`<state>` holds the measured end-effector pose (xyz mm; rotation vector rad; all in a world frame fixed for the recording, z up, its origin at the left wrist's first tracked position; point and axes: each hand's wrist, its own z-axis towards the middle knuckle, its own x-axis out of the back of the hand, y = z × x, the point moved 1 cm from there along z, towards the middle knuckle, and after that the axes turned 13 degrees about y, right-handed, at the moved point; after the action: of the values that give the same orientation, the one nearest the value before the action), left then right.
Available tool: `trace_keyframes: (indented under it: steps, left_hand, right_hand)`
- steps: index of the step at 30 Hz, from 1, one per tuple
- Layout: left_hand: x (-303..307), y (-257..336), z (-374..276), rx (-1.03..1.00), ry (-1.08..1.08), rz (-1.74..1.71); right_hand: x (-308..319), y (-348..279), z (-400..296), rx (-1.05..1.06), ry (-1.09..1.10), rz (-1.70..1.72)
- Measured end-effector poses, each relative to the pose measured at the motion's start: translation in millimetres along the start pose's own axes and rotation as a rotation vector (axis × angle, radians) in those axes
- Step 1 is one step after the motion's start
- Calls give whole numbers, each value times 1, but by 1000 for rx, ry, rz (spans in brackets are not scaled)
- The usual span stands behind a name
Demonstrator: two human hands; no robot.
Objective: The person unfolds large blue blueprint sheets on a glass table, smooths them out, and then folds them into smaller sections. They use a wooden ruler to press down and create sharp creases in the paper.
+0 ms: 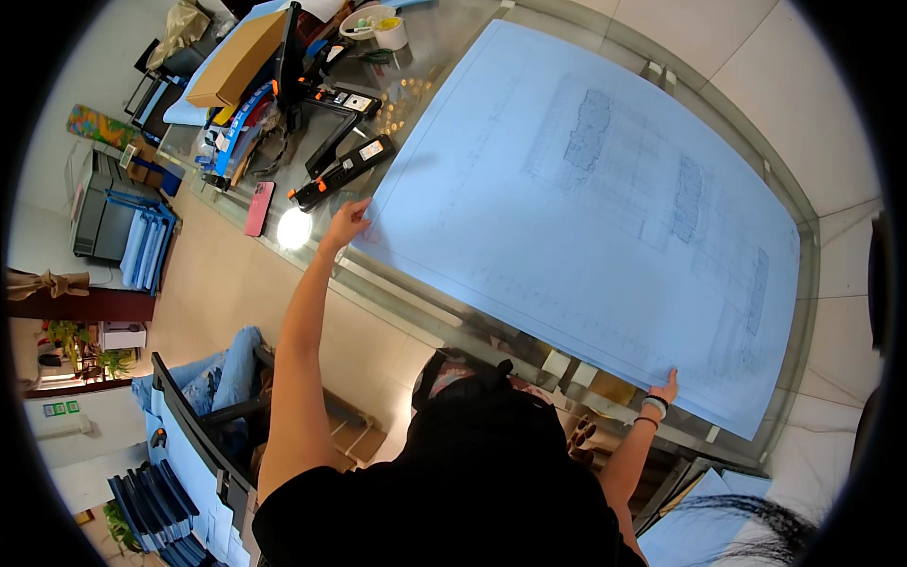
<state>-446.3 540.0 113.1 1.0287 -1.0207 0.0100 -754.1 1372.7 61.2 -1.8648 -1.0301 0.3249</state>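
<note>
A large blue drawing sheet (553, 234), printed with faint plan outlines, is spread over a glass-topped table (425, 322). It may be a stack, as the layers cannot be told apart. At the sheet's near left corner, my left hand (348, 223) pinches the edge between thumb and fingers. My right hand (665, 391), with bands around its wrist, grips the near edge towards the right corner. Its thumb lies on top, and its other fingers are mostly hidden under the paper. Both arms reach out wide from my body.
Left of the sheet are black tool-like devices with orange parts (344, 170), a pink phone (260, 208), a cardboard box (237, 60) and a white cup (390, 33). A printer (106, 205) stands farther left. Dark blue binders (152, 503) and folded blue sheets (698, 510) lie lower down.
</note>
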Motion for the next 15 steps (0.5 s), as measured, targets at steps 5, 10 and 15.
trace_keyframes:
  steps: [5,10,15]
  left_hand:
    - [-4,1,5,20,-54,-86]
    - [-5,-15,3,-21,-33,-25]
    - [-20,-20,-1,23,43,78]
  right_hand:
    - [10,9,26,81,-42,158]
    - [-6,-4,-7,-95,-1,286]
    - [-9,-22,-3,-53,-57,196]
